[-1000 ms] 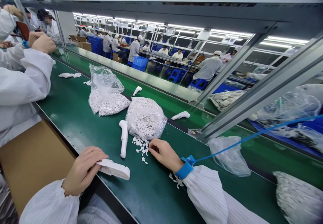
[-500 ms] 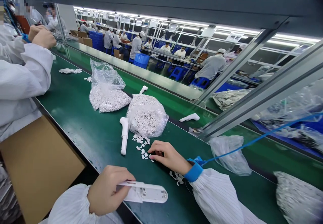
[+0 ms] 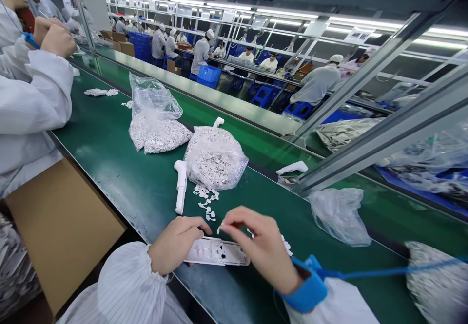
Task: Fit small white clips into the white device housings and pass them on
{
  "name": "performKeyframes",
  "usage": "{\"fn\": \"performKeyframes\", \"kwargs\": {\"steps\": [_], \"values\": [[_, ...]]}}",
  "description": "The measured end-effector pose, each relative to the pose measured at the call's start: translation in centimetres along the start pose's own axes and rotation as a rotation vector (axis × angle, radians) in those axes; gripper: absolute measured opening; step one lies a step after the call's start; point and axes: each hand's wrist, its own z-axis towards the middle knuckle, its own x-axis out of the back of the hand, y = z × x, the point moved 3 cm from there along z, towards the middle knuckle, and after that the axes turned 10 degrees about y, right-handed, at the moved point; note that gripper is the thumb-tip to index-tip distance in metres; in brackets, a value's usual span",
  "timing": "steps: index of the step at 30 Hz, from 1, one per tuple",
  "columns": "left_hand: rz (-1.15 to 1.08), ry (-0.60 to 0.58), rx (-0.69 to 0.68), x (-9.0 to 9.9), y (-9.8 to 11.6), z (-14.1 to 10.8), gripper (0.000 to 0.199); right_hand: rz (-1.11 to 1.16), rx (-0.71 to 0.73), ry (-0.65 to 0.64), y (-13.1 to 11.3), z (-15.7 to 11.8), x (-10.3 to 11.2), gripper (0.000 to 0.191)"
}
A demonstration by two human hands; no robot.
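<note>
Head view: the left hand (image 3: 177, 243) curls around a light, stiff plastic shell (image 3: 219, 252) at its edge; the right hand (image 3: 258, 246) pinches a tiny white piece (image 3: 219, 229).

No legible text anywhere (the hanging white signs (image 3: 358, 34) are too small).

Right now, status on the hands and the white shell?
Left hand holds white plastic shell. Right hand pinches small white piece above it. Loose white pieces beyond.

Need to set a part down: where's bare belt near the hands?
Bare green belt lies left of the white handle, beside the cardboard. Another patch sits between the right hand and the crumpled bag. Crowded: white bits by the stuffed bag.
</note>
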Motion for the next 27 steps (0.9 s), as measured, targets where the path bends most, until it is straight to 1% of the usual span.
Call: {"fn": "performKeyframes", "kwargs": {"steps": [2,3,6,10,19,21,24,27], "values": [[-0.166,-0.059,0.075,-0.7,-0.2,0.1,0.029,0.037,0.055,0.016,-1.0,-1.4,-0.8,0.014],[-0.211,-0.069,0.087,-0.9,-0.2,0.2,0.028,0.046,0.072,0.025,-1.2,-2.0,-1.2,0.015],[-0.240,-0.051,0.065,-1.3,-0.3,0.4,0.024,0.036,0.078,0.054,-0.9,-2.9,-2.1,0.015],[-0.239,-0.053,0.055,-1.4,-0.4,0.6,0.023,0.037,0.090,0.059,-0.3,-3.0,-2.4,0.015],[-0.187,-0.036,0.061,-1.4,-0.3,0.3,0.024,0.005,0.175,0.076,-0.6,-3.1,-2.6,0.016],[-0.120,-0.008,0.032,-1.4,-0.4,0.4,0.024,0.007,0.199,0.063,-0.6,-3.2,-2.7,0.017],[-0.014,0.046,-0.062,-1.3,-0.2,0.5,0.026,0.026,0.251,0.028,-0.7,-3.5,-2.9,0.017],[0.035,0.061,-0.101,-1.2,0.0,0.5,0.026,0.034,0.265,0.030,-0.7,-3.7,-2.9,0.017]]}}
